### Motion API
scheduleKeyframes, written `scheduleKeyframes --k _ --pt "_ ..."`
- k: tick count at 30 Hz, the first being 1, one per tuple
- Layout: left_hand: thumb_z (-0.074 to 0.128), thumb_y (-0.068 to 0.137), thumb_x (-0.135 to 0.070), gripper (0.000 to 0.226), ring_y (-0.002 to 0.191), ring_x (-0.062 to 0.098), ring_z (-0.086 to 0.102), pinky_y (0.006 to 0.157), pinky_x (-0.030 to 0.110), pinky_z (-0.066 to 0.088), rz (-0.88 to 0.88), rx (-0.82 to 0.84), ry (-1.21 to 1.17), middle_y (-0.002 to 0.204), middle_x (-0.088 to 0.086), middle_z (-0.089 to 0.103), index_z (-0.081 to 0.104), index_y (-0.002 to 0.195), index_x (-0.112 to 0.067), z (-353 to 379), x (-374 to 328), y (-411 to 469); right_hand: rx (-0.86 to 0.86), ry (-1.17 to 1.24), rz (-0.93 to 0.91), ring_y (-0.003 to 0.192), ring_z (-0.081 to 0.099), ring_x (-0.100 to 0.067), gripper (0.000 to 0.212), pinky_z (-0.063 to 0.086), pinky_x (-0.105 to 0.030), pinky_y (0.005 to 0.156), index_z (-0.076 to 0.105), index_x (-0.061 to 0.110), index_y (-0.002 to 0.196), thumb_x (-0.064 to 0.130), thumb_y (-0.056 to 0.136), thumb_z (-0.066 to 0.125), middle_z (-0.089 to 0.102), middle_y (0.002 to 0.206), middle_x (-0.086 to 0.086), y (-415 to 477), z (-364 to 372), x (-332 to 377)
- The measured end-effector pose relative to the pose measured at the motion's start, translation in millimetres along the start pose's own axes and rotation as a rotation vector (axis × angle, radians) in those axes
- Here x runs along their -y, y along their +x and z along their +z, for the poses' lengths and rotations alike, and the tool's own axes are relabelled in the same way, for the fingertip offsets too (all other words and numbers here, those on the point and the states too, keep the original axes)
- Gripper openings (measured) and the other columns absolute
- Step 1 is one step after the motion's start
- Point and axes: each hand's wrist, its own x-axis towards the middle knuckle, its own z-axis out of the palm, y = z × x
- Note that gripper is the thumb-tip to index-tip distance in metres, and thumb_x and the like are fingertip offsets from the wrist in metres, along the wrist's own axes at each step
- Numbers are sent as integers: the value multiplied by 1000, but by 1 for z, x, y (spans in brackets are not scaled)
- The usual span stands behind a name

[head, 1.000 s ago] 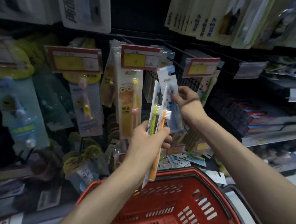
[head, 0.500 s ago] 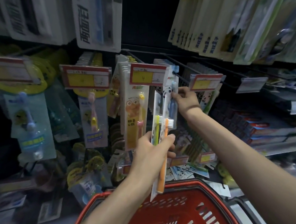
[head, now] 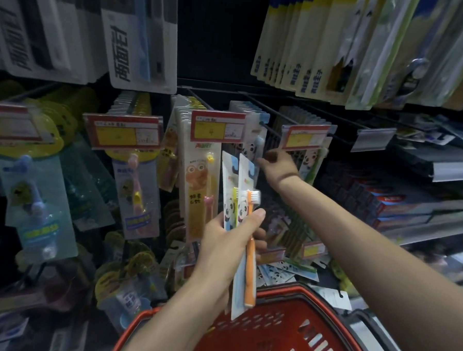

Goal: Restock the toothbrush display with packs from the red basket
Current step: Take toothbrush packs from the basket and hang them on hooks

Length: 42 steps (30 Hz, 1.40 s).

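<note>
Centre of frame: I am seeing the left hand (head: pixel 229 239) gripping two toothbrush packs upright, its fingers and thumb wrapping round their lower halves.

The front pack (head: pixel 244 176) is showing a tall narrow card, white with a pale blue top and a cartoon panda printed at mid-height. Under its clear blister an orange brush with white bristles is standing head-up. Its lower end is hanging past the hand, just above the rim of the red basket (head: pixel 283 290).

The rear pack (head: pixel 229 170) is carrying the same card and panda, with a yellow-green brush peeking out to the left of the orange one. The two are lying flat against each other, the rear one offset left.

Right of centre, the right hand (head: pixel 278 164) is reaching in to a hung pack (head: pixel 250 149), another panda card, this one with a blue brush. That pack is hanging from a wire peg (head: pixel 275 129) just right of a red-and-yellow price tag (head: pixel 217 127). The fingertips are meeting the pack's right edge; I cannot tell whether they are pinching it or only touching.

The red basket is sitting at bottom centre with slotted walls. Loose packs (head: pixel 279 271) with pandas are lying on the shelf just behind it.
</note>
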Motion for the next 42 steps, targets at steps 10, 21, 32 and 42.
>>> scheduleKeyframes --k 10,21,32,42 --pt "74 92 -24 29 67 23 75 65 38 63 -156 8 -85 96 24 76 69 116 -8 2 9 -3 199 204 102 99 72 -23 14 61 -35 85 76 16 104 12 101 63 75 101 -8 -130 -41 -57" --pt "72 93 -30 35 85 35 78 67 38 65 -199 -37 -92 99 24 78 69 121 -8 0 23 -3 388 533 251 94 77 -31 27 65 -38 85 76 10 106 33 102 63 78 98 -18 -175 -61 -52" --pt "82 84 -19 26 89 33 80 82 48 65 -41 -23 -2 99 12 82 78 109 -12 -1 27 -4 453 564 198 93 79 -29 22 65 -43 83 71 8 114 13 93 77 76 106 -22 -170 -54 -65" --pt "72 96 -27 11 69 12 72 67 35 64 122 -15 277 85 6 78 76 97 -17 -5 22 -3 181 456 212 94 76 -25 11 59 -42 83 74 16 102 26 97 72 79 102 -10 -142 -65 -82"
